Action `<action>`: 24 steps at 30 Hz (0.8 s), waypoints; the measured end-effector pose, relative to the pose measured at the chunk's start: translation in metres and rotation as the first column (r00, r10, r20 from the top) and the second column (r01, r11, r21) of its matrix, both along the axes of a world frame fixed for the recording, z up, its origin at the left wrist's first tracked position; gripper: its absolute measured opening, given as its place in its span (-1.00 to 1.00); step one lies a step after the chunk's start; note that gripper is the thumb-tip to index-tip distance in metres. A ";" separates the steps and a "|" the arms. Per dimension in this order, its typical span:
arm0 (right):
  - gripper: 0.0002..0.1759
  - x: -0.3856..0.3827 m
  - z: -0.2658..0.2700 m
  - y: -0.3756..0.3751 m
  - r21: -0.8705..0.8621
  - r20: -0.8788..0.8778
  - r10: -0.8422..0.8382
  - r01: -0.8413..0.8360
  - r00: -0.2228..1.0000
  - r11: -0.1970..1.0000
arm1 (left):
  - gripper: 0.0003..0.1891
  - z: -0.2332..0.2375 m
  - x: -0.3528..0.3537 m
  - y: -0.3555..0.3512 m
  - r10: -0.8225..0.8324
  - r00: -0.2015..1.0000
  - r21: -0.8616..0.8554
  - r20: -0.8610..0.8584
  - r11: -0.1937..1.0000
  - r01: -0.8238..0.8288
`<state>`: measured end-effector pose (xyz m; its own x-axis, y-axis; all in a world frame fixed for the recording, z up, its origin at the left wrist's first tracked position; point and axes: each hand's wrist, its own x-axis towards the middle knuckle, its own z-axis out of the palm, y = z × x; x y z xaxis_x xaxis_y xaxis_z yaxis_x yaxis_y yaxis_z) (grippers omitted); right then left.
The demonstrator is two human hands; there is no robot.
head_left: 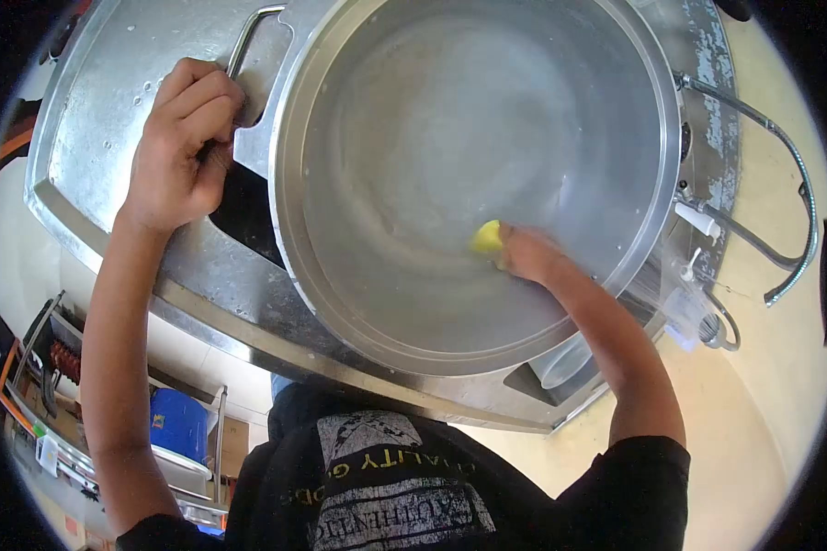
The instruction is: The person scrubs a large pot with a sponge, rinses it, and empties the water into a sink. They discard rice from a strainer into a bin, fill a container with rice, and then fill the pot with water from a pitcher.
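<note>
A large round metal pot [413,119] rests at a tilt over the steel sink counter, its open mouth facing me. My left hand [188,138] is closed around the bent metal rod handle [248,41] on the pot's left side. Inside the pot, my right hand [528,253] presses a yellow sponge [488,237] against the inner surface, low and right of the middle. This hand is slightly blurred by motion, and its fingers partly hide the sponge. The pot's inside looks wet and cloudy grey.
A steel counter [110,101] with water drops extends to the left. Flexible metal hoses [804,202] and a white tap lever [698,220] are at the right, near spraying water. A clear plastic container [560,363] sits below the pot's rim. A blue container [178,424] stands on a rack lower left.
</note>
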<state>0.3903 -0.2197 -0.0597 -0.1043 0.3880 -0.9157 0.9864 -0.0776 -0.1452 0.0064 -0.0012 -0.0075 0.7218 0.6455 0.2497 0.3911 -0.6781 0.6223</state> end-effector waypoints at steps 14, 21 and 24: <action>-0.71 -0.146 -0.106 0.151 0.707 -0.312 -0.249 0.399 0.917 0.584 | -0.81 0.007 0.002 0.002 -0.001 0.999 -0.032 -0.039 0.999 0.000; -0.81 0.005 -0.073 0.189 0.881 0.105 -0.206 0.005 0.973 0.473 | -0.83 0.005 0.002 0.003 -0.048 0.998 0.029 -0.036 0.998 0.049; -0.84 0.052 -0.057 0.138 0.856 0.217 -0.451 0.053 0.866 0.514 | -0.81 0.007 0.005 0.003 -0.027 1.000 -0.007 -0.002 1.000 0.027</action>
<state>0.4424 -0.0819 -0.1163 0.3862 0.9146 -0.1195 0.9220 -0.3788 0.0800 0.0113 0.0021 -0.0009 0.7394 0.6275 0.2440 0.3738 -0.6840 0.6265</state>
